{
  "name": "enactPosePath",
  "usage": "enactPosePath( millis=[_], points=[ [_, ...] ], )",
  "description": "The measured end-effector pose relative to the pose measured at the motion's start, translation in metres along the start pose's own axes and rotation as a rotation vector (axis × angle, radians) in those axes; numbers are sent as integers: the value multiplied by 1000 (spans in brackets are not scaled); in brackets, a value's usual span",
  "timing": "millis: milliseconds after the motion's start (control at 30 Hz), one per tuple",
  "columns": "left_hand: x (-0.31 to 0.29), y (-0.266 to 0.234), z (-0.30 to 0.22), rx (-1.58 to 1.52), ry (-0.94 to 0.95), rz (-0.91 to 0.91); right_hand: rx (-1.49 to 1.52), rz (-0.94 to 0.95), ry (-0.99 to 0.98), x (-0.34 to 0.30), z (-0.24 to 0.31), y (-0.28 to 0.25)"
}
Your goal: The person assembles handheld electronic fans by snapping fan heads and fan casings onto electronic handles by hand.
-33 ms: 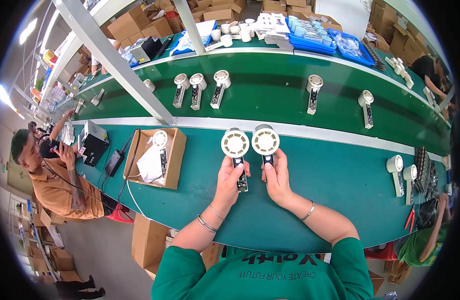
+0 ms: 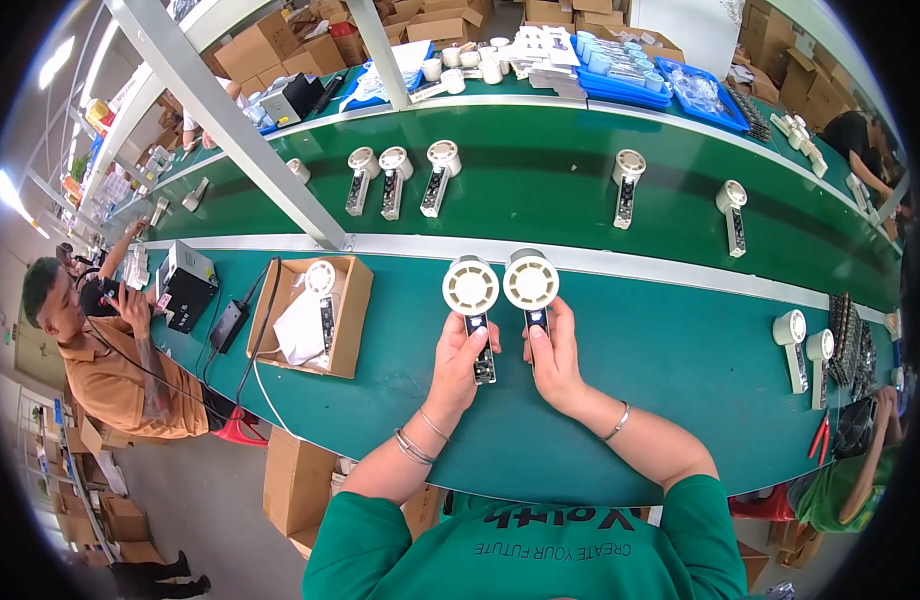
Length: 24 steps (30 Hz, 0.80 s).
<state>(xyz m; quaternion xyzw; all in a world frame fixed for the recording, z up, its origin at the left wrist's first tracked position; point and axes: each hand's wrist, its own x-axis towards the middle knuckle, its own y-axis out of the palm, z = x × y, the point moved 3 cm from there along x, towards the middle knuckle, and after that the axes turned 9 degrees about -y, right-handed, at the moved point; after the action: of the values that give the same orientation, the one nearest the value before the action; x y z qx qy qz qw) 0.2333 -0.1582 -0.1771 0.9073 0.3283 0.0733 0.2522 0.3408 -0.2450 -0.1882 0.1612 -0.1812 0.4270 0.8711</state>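
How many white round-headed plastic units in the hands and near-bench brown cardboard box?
3: first unit in the left hand, second unit in the right hand, third unit in the brown cardboard box. More could be hidden under the white bag-like item there.

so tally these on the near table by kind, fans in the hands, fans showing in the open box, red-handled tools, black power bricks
Held fans: 2
Boxed fans showing: 1
Red-handled tools: 1
Black power bricks: 1
Total: 5

The green bench (image 2: 640, 380) carries an open cardboard box (image 2: 352, 325), a black adapter (image 2: 230, 327) and a red-handled tool (image 2: 819, 437).
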Motion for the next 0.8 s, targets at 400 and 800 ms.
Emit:
enactPosePath(
  millis=[400,800],
  points=[
    [-1,5,-2,39,-3,-42,23,-7,6,0,-1,-2],
    [1,2,1,-20,-25,-11,9,-2,11,0,-2,-3]
  ],
)
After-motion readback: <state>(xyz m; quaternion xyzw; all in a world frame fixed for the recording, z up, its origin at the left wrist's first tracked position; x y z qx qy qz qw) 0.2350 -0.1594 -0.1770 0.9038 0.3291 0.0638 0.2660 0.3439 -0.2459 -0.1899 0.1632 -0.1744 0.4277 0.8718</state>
